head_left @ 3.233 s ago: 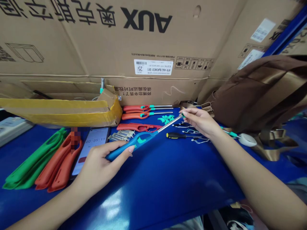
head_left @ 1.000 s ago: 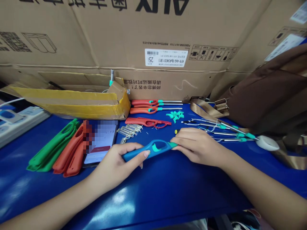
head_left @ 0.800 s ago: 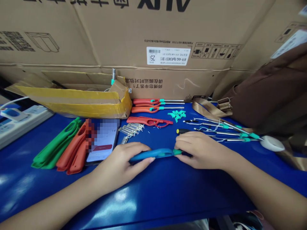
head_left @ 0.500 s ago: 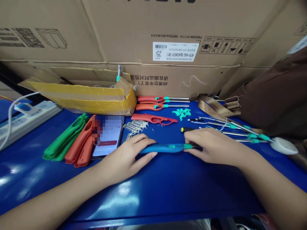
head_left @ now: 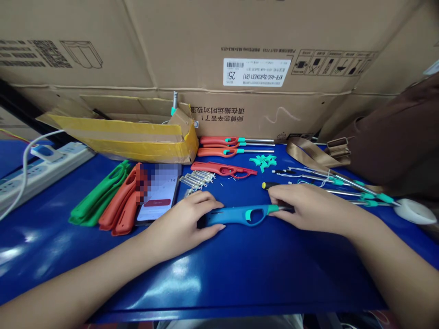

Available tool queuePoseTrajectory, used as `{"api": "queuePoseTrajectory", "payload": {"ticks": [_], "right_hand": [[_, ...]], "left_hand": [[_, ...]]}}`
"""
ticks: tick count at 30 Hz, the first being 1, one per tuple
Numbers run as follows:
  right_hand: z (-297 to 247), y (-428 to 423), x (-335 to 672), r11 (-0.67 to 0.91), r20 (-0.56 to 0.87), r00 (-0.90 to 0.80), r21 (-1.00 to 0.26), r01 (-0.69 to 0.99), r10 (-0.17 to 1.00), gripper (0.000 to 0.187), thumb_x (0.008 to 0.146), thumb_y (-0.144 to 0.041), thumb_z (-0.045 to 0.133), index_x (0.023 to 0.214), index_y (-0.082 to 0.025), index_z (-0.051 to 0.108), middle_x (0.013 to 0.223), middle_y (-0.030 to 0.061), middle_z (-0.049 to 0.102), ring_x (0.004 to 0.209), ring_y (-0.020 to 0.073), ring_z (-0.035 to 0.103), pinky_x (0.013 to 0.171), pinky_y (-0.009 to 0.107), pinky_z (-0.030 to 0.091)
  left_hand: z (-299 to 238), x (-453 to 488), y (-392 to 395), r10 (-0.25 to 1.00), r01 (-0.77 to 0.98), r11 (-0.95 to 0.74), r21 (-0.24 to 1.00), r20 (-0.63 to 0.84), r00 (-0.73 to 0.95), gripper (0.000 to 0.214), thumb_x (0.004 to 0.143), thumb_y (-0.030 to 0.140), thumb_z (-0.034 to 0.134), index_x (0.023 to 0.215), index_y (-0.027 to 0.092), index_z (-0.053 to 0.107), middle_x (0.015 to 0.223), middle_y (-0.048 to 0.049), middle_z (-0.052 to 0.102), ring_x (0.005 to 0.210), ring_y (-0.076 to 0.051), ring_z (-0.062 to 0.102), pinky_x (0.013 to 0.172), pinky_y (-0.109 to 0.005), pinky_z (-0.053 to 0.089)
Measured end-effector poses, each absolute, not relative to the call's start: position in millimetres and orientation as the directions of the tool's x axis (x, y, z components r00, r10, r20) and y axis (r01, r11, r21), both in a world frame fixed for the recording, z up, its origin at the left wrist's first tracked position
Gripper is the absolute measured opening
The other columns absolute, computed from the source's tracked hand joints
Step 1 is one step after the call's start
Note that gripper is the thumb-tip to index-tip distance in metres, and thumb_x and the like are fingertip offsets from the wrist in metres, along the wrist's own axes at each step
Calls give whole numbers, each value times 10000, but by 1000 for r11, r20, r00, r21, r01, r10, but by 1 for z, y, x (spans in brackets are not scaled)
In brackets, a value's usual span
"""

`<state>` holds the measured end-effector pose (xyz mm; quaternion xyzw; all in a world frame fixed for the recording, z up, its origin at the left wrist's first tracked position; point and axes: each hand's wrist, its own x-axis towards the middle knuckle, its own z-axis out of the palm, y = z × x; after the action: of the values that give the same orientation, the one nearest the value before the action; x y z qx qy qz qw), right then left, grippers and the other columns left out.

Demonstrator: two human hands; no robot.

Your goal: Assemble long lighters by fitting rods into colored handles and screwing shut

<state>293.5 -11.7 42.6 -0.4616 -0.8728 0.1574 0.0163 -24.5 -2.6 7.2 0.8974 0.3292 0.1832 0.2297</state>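
A blue long-necked lighter (head_left: 240, 214) with a teal trigger lies flat on the blue table (head_left: 240, 269). My left hand (head_left: 185, 224) is closed around its handle end. My right hand (head_left: 305, 208) grips the metal neck just past the teal collar, fingers curled over it. A yellow-handled screwdriver (head_left: 270, 185) lies just behind my right hand.
Green shells (head_left: 99, 196) and orange shells (head_left: 123, 203) lie stacked at left beside a phone (head_left: 159, 192). Finished orange lighters (head_left: 233, 146), an open orange half (head_left: 222, 169), small glass tubes (head_left: 197, 179), teal triggers (head_left: 263, 161) and wired metal tubes (head_left: 343, 185) lie behind. A yellow-taped box (head_left: 120, 137), power strip (head_left: 41, 167) and brown bag (head_left: 394, 132) flank them.
The lighter was held up in the air, then lowered to the table, turned on its edge and back to flat. Both hands stayed on it; the view shifted slightly.
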Motion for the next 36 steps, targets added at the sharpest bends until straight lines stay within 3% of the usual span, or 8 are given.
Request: {"api": "queuePoseTrajectory", "payload": {"ticks": [5,11,17,20,23,27,31,36], "right_hand": [[48,-11,299,583,-48,-620,-289,759,783,146,888,-379,686,925,-249,629,962,37,690,853,228,644,723,335,464],[29,7,307,474,192,-444,-149,868,875,280,983,-386,577,1171,-192,650,1154,131,660,1033,307,655,891,450,515],[23,11,307,543,108,-533,-153,825,839,219,964,-381,632,1074,-194,664,1057,111,703,996,300,669,871,444,526],[29,5,302,525,165,-505,-122,842,847,187,963,-367,632,1062,-209,636,1040,92,726,915,284,693,795,414,525],[34,-2,296,507,347,-426,-185,842,835,210,949,-382,656,1076,-226,598,921,54,705,709,213,649,627,340,483],[31,-7,288,517,533,-238,-467,717,812,287,933,-366,696,1119,-263,503,812,-5,655,529,145,532,471,289,406],[27,-10,281,618,626,-192,-586,523,756,386,896,-256,758,1159,-300,479,931,-1,715,751,194,710,581,300,548],[29,-13,274,665,688,-253,-434,607,680,339,872,-234,791,1156,-282,612,1009,16,758,928,218,747,849,355,601]], "left_hand": [[10,-27,-2,673,539,-685,489,144,725,316,966,313,672,1252,181,676,1145,-90,649,1083,-243,643,989,-410,551],[12,-28,-1,710,576,-643,504,110,696,321,948,314,680,1240,181,686,1176,-96,644,1099,-245,653,1009,-406,552],[15,-29,-1,713,579,-626,522,84,696,291,958,307,675,1221,188,704,1147,-86,656,1057,-239,669,978,-402,560],[14,-28,-3,712,578,-624,526,77,698,292,950,301,699,1216,181,702,1131,-80,654,1055,-240,668,970,-400,559],[12,-26,-5,703,560,-627,542,85,706,284,953,296,700,1214,184,693,1126,-71,648,1036,-223,667,946,-375,559],[8,-24,-7,701,537,-625,567,105,706,290,937,285,720,1202,172,684,1091,-61,635,925,-187,664,846,-325,566],[6,-22,-8,702,511,-618,598,128,701,318,922,262,735,1218,159,679,1044,-51,622,839,-155,641,799,-295,557],[6,-21,-8,697,494,-621,609,138,704,333,918,235,724,1240,170,675,1082,-53,629,881,-156,638,824,-289,548]]}}
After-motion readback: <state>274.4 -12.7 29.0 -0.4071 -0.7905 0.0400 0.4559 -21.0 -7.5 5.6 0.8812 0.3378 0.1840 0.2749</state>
